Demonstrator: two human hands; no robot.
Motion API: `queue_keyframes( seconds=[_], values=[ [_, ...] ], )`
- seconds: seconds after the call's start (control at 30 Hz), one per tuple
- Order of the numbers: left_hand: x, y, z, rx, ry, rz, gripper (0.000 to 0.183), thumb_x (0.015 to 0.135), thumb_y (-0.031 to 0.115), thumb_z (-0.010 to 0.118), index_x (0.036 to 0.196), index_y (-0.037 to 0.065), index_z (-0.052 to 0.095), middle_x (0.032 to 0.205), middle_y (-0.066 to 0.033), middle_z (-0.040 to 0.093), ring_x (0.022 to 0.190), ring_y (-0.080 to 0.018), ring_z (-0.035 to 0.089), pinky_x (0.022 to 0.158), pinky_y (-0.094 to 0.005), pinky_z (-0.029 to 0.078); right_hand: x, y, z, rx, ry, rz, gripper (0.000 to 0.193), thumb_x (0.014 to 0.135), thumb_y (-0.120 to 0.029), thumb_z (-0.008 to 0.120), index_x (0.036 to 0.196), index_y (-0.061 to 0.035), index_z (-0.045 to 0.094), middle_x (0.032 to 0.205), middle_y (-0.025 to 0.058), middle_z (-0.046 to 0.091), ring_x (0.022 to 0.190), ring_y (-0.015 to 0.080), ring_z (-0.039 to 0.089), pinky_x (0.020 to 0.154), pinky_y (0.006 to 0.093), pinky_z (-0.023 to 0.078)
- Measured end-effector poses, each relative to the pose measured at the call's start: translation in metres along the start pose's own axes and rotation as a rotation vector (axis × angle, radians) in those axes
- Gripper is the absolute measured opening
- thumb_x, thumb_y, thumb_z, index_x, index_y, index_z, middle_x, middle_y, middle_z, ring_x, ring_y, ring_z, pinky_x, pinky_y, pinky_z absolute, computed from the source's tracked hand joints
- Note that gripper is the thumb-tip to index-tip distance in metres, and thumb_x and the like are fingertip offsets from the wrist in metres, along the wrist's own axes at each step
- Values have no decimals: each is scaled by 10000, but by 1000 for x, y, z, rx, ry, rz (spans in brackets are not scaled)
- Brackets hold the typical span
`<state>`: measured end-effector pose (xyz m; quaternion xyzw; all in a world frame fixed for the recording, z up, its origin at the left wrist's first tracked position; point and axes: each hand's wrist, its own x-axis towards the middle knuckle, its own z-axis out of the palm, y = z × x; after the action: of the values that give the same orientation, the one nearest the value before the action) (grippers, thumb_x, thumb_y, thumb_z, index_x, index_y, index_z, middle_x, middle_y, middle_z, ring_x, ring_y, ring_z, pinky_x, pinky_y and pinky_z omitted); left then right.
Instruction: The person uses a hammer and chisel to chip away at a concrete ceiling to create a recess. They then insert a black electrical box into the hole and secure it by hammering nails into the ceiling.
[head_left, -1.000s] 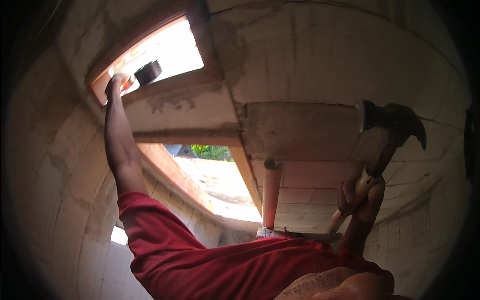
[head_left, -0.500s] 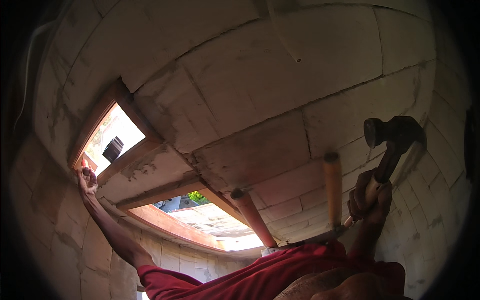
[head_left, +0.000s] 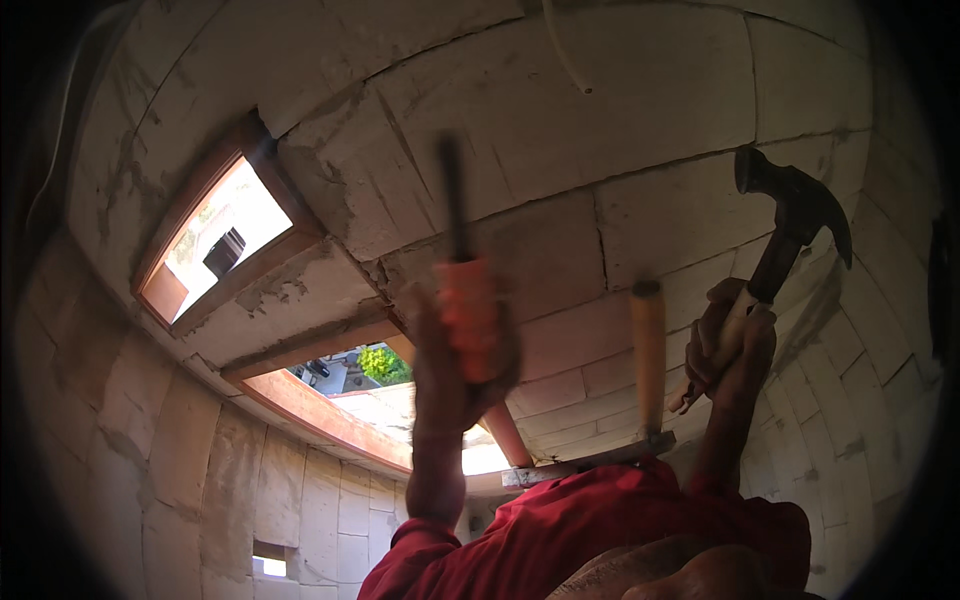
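My right hand (head_left: 728, 340), closed round the pale handle, holds up a claw hammer (head_left: 797, 205) at the right, its dark head above the fist. My left hand (head_left: 455, 350) is raised near the middle. It grips a tool with an orange handle (head_left: 466, 305) and a dark straight shaft (head_left: 452, 190) pointing up. Motion blurs hand and tool, so whether it is a screwdriver or a chisel cannot be told. The tool is apart from the hammer. Behind my left hand is the lower window opening (head_left: 370, 385), partly covered by it.
A block wall (head_left: 520, 240) with mortar joints stands in front of me. At the left is a wood-framed window (head_left: 215, 245) with a dark object (head_left: 224, 252) in its opening. A round wooden post (head_left: 649, 360) rises between my arms. A cable (head_left: 568, 55) hangs from above.
My left hand has swung from the left window's lower corner to the middle, carrying the orange-handled tool. The hammer has risen and turned slightly in my right hand. The view has shifted a little.
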<state>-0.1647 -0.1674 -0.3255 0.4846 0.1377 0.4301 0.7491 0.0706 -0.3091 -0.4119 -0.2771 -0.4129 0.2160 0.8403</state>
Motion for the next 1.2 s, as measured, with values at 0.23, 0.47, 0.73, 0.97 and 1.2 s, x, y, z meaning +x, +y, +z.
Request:
queue_keyframes(
  seconds=[0.23, 0.47, 0.73, 0.97, 1.2],
  values=[
    [90, -62, 128, -179, -586, -20, 526, 1060, 502, 457, 1321, 45, 461, 912, -77, 585, 690, -158, 586, 560, -296, 491, -39, -24, -27, -154, 194, -169, 654, 1016, -623, 432, 1235, -11, 500, 615, 4, 434, 355, 76, 319, 281, 239, 278],
    [147, -41, 193, -263, -648, 217, 411, 1081, 357, 477, 1283, 4, 417, 1203, -187, 535, 1024, -286, 655, 856, -420, 607, -56, -43, -32, -141, 221, -187, 654, 1026, -621, 416, 1232, -5, 496, 619, 9, 434, 364, 76, 320, 292, 236, 268],
    [166, -21, 217, -499, -609, 102, 403, 1066, 439, 497, 1117, 40, 512, 968, -66, 632, 741, -187, 654, 732, -334, 610, -48, -47, -28, -142, 176, -80, 698, 974, -634, 534, 1246, 8, 495, 633, 22, 450, 376, 88, 374, 321, 249, 300],
    [220, -7, 205, -327, -586, 138, 363, 1084, 441, 456, 1028, 83, 480, 845, -62, 572, 682, -204, 614, 546, -310, 530, -42, -42, -15, -255, 157, -73, 591, 1028, -560, 465, 1246, -12, 498, 664, 2, 445, 396, 73, 369, 314, 236, 295],
    [242, 0, 226, -444, -674, 191, 336, 1099, 433, 414, 978, 120, 438, 755, -56, 504, 649, -200, 575, 492, -303, 448, -33, -47, -8, -235, 150, -48, 551, 1061, -511, 421, 1282, -12, 491, 682, 9, 457, 401, 79, 383, 328, 233, 324]
  ],
)
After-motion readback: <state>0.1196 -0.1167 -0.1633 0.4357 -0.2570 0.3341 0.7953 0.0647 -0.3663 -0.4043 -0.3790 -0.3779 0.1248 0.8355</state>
